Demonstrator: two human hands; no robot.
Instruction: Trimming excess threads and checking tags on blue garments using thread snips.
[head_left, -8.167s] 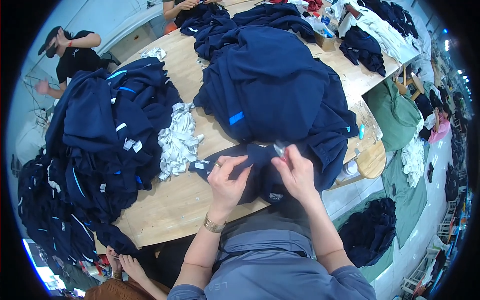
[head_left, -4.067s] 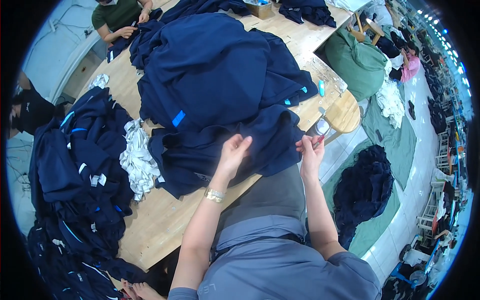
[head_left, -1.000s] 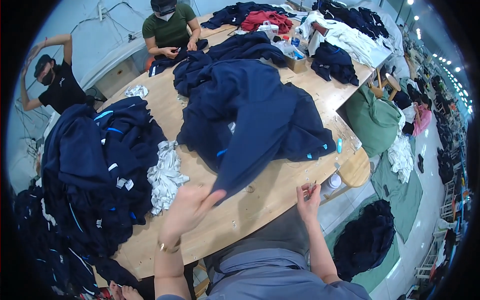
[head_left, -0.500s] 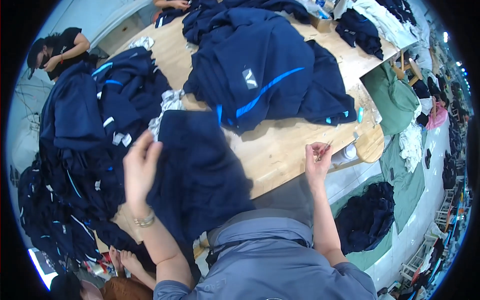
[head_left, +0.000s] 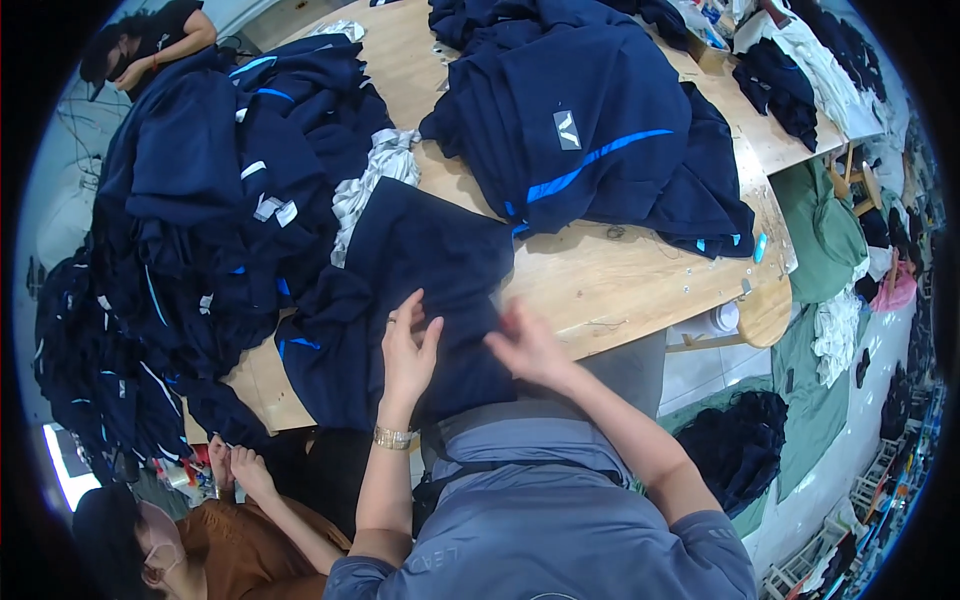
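Note:
A navy garment [head_left: 440, 250] lies spread at the table's near edge, its lower part against my front. My left hand [head_left: 408, 350], with a metal watch at the wrist, is over it with thumb and fingers apart; it does not grip the cloth. My right hand [head_left: 532, 348] is at the garment's right edge, smeared by motion. Red-handled thread snips [head_left: 509, 320] show as a blur in its fingers, with the tip toward the cloth.
Heaps of navy garments lie at left [head_left: 190, 190] and far middle [head_left: 600, 120] on the wooden table [head_left: 600, 285]. White cloth [head_left: 375, 180] lies between them. A co-worker's hands [head_left: 240, 465] are at lower left; another person [head_left: 150, 50] is at far left. A wooden stool [head_left: 765, 310] stands at right.
My right hand has swung left from the table's right side to the garment, carrying the snips. My left hand has moved right, over the cloth, which now lies flatter. The view has shifted.

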